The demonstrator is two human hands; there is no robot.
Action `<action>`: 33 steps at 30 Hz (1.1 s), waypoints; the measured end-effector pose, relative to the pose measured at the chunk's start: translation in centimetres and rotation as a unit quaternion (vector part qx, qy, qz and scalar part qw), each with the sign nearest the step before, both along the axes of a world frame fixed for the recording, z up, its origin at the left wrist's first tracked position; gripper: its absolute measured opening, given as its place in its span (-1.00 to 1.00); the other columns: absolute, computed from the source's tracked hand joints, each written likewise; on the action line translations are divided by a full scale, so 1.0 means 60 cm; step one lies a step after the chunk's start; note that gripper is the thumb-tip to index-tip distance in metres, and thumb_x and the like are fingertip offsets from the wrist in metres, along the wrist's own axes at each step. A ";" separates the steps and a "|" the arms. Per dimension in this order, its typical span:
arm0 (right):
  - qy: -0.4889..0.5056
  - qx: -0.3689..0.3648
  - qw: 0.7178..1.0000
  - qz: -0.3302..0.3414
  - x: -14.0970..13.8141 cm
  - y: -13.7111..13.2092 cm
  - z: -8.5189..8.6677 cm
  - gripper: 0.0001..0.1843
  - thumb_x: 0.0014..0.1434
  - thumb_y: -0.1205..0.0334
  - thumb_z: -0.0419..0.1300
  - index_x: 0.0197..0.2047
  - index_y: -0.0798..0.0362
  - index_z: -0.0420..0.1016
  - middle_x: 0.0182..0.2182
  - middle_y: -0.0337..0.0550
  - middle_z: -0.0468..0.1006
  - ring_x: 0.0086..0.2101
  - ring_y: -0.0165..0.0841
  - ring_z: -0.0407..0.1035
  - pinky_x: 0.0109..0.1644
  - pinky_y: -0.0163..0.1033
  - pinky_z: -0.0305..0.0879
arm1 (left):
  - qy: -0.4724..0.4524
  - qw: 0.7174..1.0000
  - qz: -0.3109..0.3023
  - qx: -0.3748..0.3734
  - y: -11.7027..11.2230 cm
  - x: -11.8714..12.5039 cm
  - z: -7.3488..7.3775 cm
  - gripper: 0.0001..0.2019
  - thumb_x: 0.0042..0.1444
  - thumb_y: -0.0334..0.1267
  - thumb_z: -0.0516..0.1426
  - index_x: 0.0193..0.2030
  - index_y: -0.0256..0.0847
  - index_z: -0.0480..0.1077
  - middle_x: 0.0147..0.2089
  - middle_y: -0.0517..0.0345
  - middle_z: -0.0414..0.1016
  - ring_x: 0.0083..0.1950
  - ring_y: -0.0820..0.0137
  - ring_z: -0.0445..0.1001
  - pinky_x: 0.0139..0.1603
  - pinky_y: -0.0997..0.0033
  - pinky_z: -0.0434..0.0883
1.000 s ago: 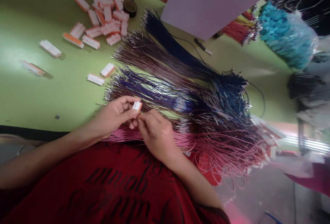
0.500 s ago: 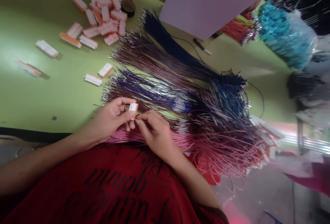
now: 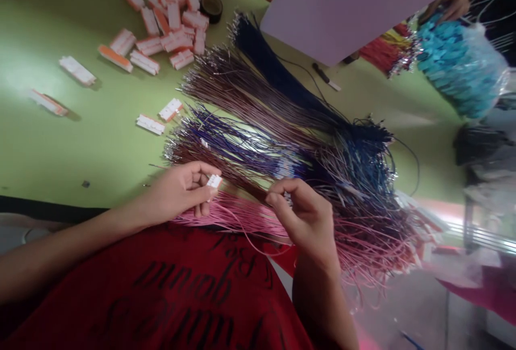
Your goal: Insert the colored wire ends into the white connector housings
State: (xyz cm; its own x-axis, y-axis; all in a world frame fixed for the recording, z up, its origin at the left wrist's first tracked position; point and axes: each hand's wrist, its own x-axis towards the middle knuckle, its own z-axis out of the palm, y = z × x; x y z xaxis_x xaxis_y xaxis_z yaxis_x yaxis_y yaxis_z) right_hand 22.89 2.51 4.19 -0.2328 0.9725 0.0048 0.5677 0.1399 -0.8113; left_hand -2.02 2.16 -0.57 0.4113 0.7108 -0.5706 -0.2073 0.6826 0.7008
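Observation:
My left hand (image 3: pixel 179 191) pinches a small white connector housing (image 3: pixel 214 181) between thumb and fingers, just above the pink wire bundle (image 3: pixel 250 216). My right hand (image 3: pixel 306 218) hovers to the right over the pink and brown wires, thumb and forefinger pinched together; a thin pink wire (image 3: pixel 258 245) loops from the connector toward it. Fanned in front lie brown wires (image 3: pixel 237 89), purple-blue wires (image 3: pixel 237 137) and dark blue wires (image 3: pixel 266 62).
A heap of white-and-orange connector blocks (image 3: pixel 169 27) lies at the far left of the green table (image 3: pixel 80 140), with loose ones (image 3: pixel 161 116) nearer. A black tape roll (image 3: pixel 212 5), a lilac sheet (image 3: pixel 355 0), a pen (image 3: pixel 325 77) and turquoise wires in a bag (image 3: pixel 459 65) sit behind.
My right hand has pulled away from the connector to the right, over the wire bundles. My left hand keeps the connector in about the same place.

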 end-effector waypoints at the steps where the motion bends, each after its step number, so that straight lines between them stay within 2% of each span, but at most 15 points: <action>1: 0.025 -0.004 1.000 0.016 -0.009 -0.003 0.016 -0.86 0.35 0.36 0.28 -0.26 -0.05 0.57 -0.39 -0.27 0.65 -0.40 -0.39 0.50 -0.29 -0.25 0.42 | -0.004 1.000 -0.021 -0.008 -0.001 0.003 0.000 -0.68 0.11 -0.22 0.43 -0.06 -0.15 0.47 -0.52 0.24 0.57 -0.55 0.32 0.53 -0.50 0.37 0.41; 2: 0.052 -0.008 0.997 0.052 -0.023 -0.005 0.029 -0.88 0.36 0.35 0.30 -0.23 -0.05 0.61 -0.36 -0.25 0.68 -0.37 -0.38 0.53 -0.26 -0.25 0.46 | -0.007 0.999 -0.032 -0.014 0.000 0.007 0.000 -0.70 0.12 -0.21 0.43 -0.06 -0.15 0.49 -0.50 0.22 0.58 -0.53 0.32 0.54 -0.49 0.36 0.42; 4: 0.110 -0.040 0.979 0.167 -0.059 -0.004 0.043 -0.89 0.40 0.30 0.30 -0.18 -0.03 0.66 -0.26 -0.19 0.75 -0.26 -0.37 0.62 -0.15 -0.25 0.55 | -0.007 0.999 -0.024 -0.020 0.002 0.015 -0.001 -0.70 0.07 -0.21 0.45 -0.10 -0.15 0.53 -0.44 0.17 0.62 -0.46 0.31 0.57 -0.43 0.36 0.46; 5: 0.137 -0.070 0.964 0.216 -0.077 -0.002 0.042 -0.89 0.42 0.27 0.30 -0.17 -0.02 0.68 -0.22 -0.17 0.77 -0.22 -0.37 0.64 -0.11 -0.26 0.57 | -0.005 1.000 -0.007 -0.021 0.005 0.018 -0.001 -0.69 0.03 -0.21 0.47 -0.12 -0.15 0.55 -0.40 0.15 0.63 -0.42 0.30 0.59 -0.40 0.36 0.48; 6: 0.157 -0.103 0.953 0.237 -0.091 0.002 0.037 -0.88 0.42 0.24 0.30 -0.17 -0.01 0.67 -0.21 -0.18 0.77 -0.21 -0.39 0.64 -0.09 -0.28 0.58 | -0.004 1.000 0.011 -0.020 0.008 0.020 -0.001 -0.68 -0.01 -0.21 0.48 -0.14 -0.16 0.56 -0.37 0.13 0.64 -0.38 0.29 0.61 -0.38 0.36 0.49; 7: 0.168 -0.134 0.951 0.224 -0.101 0.006 0.029 -0.87 0.42 0.23 0.29 -0.18 0.01 0.66 -0.23 -0.19 0.77 -0.24 -0.40 0.64 -0.11 -0.30 0.57 | -0.003 0.999 0.027 -0.017 0.011 0.020 -0.001 -0.67 -0.03 -0.20 0.49 -0.15 -0.17 0.56 -0.35 0.12 0.64 -0.38 0.29 0.60 -0.39 0.36 0.49; 9: 0.154 -0.162 0.968 0.115 -0.104 0.017 0.004 -0.86 0.39 0.23 0.28 -0.24 0.02 0.62 -0.35 -0.24 0.72 -0.34 -0.41 0.59 -0.19 -0.31 0.55 | -0.008 0.999 0.045 -0.010 0.018 0.018 0.000 -0.64 0.00 -0.16 0.49 -0.11 -0.17 0.54 -0.37 0.14 0.62 -0.43 0.31 0.57 -0.43 0.36 0.48; 11: 0.096 -0.148 0.984 -0.007 -0.092 0.026 -0.022 -0.86 0.33 0.26 0.27 -0.32 0.01 0.57 -0.44 -0.27 0.66 -0.38 -0.39 0.56 -0.24 -0.31 0.50 | -0.015 0.998 0.059 -0.005 0.024 0.014 0.001 -0.59 0.05 -0.12 0.50 -0.04 -0.17 0.51 -0.39 0.17 0.60 -0.47 0.34 0.55 -0.46 0.38 0.46; 13: 0.047 -0.116 0.990 -0.061 -0.076 0.031 -0.040 -0.86 0.28 0.28 0.27 -0.35 0.00 0.57 -0.44 -0.25 0.65 -0.35 -0.36 0.56 -0.23 -0.29 0.49 | -0.015 0.997 0.071 -0.009 0.029 0.011 0.001 -0.53 0.05 -0.10 0.51 0.01 -0.18 0.49 -0.39 0.18 0.60 -0.47 0.35 0.56 -0.44 0.39 0.48; 19: 0.034 -0.068 0.997 -0.032 -0.069 0.031 -0.050 -0.85 0.31 0.21 0.26 -0.29 -0.02 0.65 -0.36 -0.18 0.70 -0.38 -0.35 0.51 -0.19 -0.23 0.49 | -0.026 0.996 0.083 -0.029 0.035 0.013 -0.003 -0.43 -0.01 -0.05 0.56 0.05 -0.20 0.50 -0.40 0.22 0.59 -0.45 0.36 0.58 -0.41 0.39 0.52; 28: -0.031 -0.058 0.997 -0.038 -0.076 0.034 -0.049 -0.83 0.32 0.26 0.19 -0.34 -0.02 0.52 -0.47 -0.25 0.57 -0.44 -0.38 0.44 -0.28 -0.29 0.38 | -0.030 0.996 0.078 -0.041 0.034 0.009 -0.013 -0.41 0.02 -0.05 0.54 0.11 -0.21 0.50 -0.37 0.20 0.62 -0.48 0.40 0.55 -0.43 0.41 0.50; 33: -0.058 -0.002 0.998 -0.025 -0.077 0.037 -0.053 -0.83 0.30 0.32 0.18 -0.34 -0.02 0.52 -0.46 -0.26 0.59 -0.49 -0.42 0.38 -0.32 -0.31 0.32 | -0.027 0.998 0.055 -0.033 0.033 0.008 -0.012 -0.43 0.05 -0.05 0.51 0.12 -0.22 0.49 -0.40 0.23 0.62 -0.49 0.43 0.54 -0.45 0.47 0.44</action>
